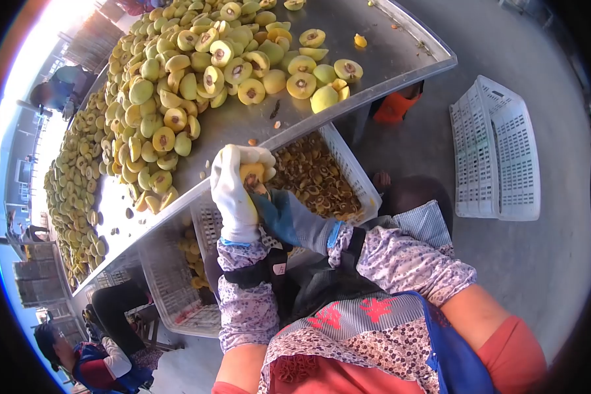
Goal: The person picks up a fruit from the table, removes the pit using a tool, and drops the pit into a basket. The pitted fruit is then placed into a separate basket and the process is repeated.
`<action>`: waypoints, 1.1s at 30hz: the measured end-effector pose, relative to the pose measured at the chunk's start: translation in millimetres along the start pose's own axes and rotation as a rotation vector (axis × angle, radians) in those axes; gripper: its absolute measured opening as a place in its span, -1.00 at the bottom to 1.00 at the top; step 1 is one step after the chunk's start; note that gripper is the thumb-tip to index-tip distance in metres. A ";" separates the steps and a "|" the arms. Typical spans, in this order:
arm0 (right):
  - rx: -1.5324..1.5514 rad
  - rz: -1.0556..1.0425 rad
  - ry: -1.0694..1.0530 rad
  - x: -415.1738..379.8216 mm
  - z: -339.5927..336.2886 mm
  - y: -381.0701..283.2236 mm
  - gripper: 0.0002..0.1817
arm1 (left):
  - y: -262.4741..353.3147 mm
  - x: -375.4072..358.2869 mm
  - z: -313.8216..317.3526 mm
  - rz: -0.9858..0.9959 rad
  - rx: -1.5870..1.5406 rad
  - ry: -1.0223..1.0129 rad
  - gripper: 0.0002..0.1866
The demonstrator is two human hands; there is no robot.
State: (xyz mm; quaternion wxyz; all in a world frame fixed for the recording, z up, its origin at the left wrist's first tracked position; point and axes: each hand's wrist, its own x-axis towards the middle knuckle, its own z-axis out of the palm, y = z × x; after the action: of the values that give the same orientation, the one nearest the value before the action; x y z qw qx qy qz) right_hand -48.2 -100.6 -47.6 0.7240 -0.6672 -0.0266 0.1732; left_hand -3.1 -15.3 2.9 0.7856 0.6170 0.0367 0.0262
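In a white glove, my left hand is closed around a halved fruit just off the near edge of the metal table. My right hand, gloved in blue-grey, is closed and pressed against the lower side of that fruit; what it grips, if anything, is hidden. Beyond my hands, a large heap of halved yellow-green fruits covers much of the table. Below the table edge, a white crate holds many small brown pieces.
Another white crate with yellow pieces stands under the table at the left. White crates stand on the floor at the right. A person sits at the lower left, and another is beyond the table. An orange object is below the table.
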 end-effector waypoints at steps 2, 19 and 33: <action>0.072 -0.010 0.052 0.6 3.8 -4.6 -0.42 | 2.2 0.0 1.5 -0.009 -0.044 0.007 -0.63; 0.375 0.525 -0.432 -12.3 -31.6 -46.3 -0.34 | -5.9 15.6 -23.5 -0.073 -0.067 -0.278 -0.56; -0.520 0.137 -0.113 -9.4 -32.0 15.4 -0.55 | 26.0 17.1 -70.6 -0.015 -0.409 0.204 -0.77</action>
State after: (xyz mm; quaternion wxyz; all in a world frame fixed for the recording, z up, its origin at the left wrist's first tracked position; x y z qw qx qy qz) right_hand -51.7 -133.1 -64.3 0.5126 -0.8201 -0.0654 0.2459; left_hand 7.6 60.6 11.1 0.8867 0.4390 0.1142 0.0895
